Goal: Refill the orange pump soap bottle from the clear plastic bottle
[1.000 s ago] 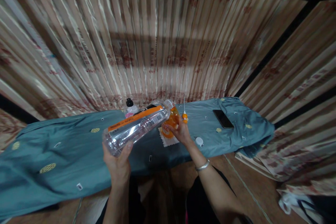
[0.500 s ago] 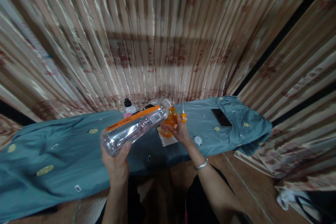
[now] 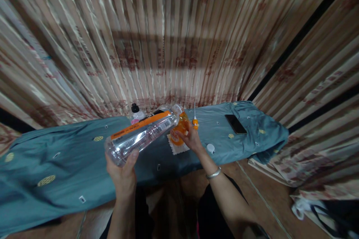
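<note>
Left hand [image 3: 123, 173] grips the base of a clear bottle [image 3: 143, 136], tilted, its open mouth over an orange container [image 3: 179, 130]. Right hand [image 3: 190, 139] is closed around that container, which stands on a white cloth [image 3: 178, 148]. A white cap [image 3: 210, 148] lies just beside. A phone [image 3: 235, 124] lies well apart on the blue sheet [image 3: 70, 157].

Clear glossy plastic against soft matt cloth

The bottle [image 3: 143, 134] is clear, shiny plastic with a smooth orange paper or film label; the orange container [image 3: 181, 130] looks like translucent glossy plastic, on a white woven cloth pad [image 3: 177, 148]. The table [image 3: 70, 157] wears a matt teal cloth, creased. The phone [image 3: 235, 124] is glossy black, the bangle [image 3: 213, 173] polished metal, the curtain [image 3: 168, 44] a satiny, ribbed fabric
</note>
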Motion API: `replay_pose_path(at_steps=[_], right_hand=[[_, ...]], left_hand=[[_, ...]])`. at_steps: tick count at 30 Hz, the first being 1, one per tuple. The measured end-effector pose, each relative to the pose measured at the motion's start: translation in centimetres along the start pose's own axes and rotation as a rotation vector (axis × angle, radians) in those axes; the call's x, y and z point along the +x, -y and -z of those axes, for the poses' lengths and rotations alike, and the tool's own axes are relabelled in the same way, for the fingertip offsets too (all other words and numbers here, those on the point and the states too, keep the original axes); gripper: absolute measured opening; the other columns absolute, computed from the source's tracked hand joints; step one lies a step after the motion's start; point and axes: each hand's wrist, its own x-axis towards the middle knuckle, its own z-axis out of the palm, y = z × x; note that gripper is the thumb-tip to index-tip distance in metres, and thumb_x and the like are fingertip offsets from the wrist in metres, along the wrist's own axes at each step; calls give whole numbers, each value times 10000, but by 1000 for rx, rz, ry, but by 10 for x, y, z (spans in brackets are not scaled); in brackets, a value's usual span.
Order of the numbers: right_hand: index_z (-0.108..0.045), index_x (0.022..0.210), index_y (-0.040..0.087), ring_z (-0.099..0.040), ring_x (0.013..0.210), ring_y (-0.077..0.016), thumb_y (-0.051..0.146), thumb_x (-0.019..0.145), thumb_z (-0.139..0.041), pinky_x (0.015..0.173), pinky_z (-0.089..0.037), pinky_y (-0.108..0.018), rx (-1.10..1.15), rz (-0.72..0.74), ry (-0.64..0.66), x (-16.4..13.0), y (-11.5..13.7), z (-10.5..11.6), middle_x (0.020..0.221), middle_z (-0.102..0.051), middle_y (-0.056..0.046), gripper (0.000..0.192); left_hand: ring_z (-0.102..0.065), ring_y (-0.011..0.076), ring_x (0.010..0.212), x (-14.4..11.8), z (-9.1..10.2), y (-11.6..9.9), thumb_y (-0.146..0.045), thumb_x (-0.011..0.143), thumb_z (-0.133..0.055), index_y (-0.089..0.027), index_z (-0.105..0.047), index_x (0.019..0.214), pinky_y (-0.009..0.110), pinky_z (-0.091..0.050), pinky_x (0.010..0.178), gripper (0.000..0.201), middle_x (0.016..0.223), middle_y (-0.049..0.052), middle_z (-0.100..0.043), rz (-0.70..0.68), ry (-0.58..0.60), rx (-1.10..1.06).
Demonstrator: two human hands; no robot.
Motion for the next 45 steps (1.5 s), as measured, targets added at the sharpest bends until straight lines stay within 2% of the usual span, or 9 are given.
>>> replay_pose_path(at_steps=[3,10,14,19,25,34,45], right_hand=[[-591,1249,238,-717,1117,-323,419,805,-780,952,-600,-497,3,0,-9,0,-1,-1,1118,-745,-98,516],[-590,1255,224,-724,1098,-323,430,803,-781,927,-602,-483,-3,6,-13,1,-4,-1,1118,-752,-111,532],[-577,1258,234,-723,1107,-321,432,806,-779,926,-602,-486,-12,9,1,1,-7,-1,1129,-754,-107,533],[-571,1251,211,-736,1066,-333,451,800,-775,907,-610,-505,-4,24,-1,2,-12,-2,1126,-756,-129,550],[-580,1222,241,-735,1058,-331,444,794,-778,876,-614,-478,-14,15,-8,2,-10,-2,1076,-756,-103,514],[-579,1220,233,-726,1078,-332,475,799,-771,894,-601,-496,-6,16,-21,1,-10,-2,1087,-754,-103,522],[-583,1213,224,-731,1047,-327,500,793,-772,892,-597,-485,-20,14,-15,2,-5,0,1075,-754,-109,537]], left_hand=[[-594,347,1308,0,0,1,-369,659,-903,-271,-534,1450,540,-411,1166,878,1399,110,-622,17,-33,-40],[-607,330,1281,-1,4,1,-387,705,-875,-241,-499,1476,517,-433,1151,870,1396,116,-621,5,-10,35],[-637,306,1226,0,5,1,-388,710,-870,-233,-544,1428,522,-446,1135,804,1346,115,-642,-17,10,46],[-622,310,1253,2,4,2,-396,652,-904,-233,-532,1438,517,-430,1144,885,1381,122,-620,-25,-12,27],[-645,284,1213,1,4,0,-380,666,-901,-264,-553,1428,484,-436,1143,845,1320,94,-658,-23,-4,21],[-623,301,1252,0,6,4,-381,674,-896,-244,-537,1456,486,-432,1149,872,1358,104,-640,-19,-12,27],[-651,304,1203,-1,3,2,-356,668,-900,-232,-561,1421,497,-455,1126,835,1295,103,-669,-26,-11,2]])
